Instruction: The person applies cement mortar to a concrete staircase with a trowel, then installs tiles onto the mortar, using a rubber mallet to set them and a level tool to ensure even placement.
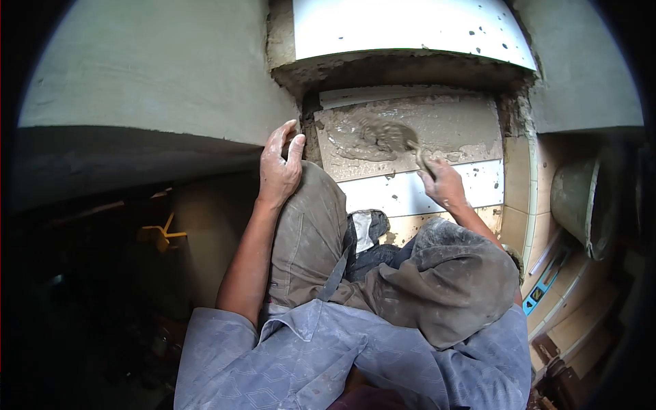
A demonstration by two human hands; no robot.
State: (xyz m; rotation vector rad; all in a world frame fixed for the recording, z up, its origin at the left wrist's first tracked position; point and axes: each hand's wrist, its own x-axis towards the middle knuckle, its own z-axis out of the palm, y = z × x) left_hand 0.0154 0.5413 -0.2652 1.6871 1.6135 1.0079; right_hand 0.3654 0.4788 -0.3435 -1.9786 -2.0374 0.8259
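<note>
My right hand (445, 186) is closed round the handle of a trowel (396, 135), whose blade is blurred and lies over wet grey mortar (451, 123). The mortar covers much of the back of a tile (333, 164), thickest near the blade. My left hand (281, 164) is raised beside my left knee, near the wall corner, dusty, with thumb and fingers apart and nothing visible between them. Below the mortared tile shows a white tile surface (485, 181) with grey specks.
A speckled white step (410, 24) lies above a rough recess. Plastered walls (171, 68) flank both sides. At the right are a bucket (575, 198) and a blue spirit level (547, 281). A yellow object (162, 236) stands in shadow at the left.
</note>
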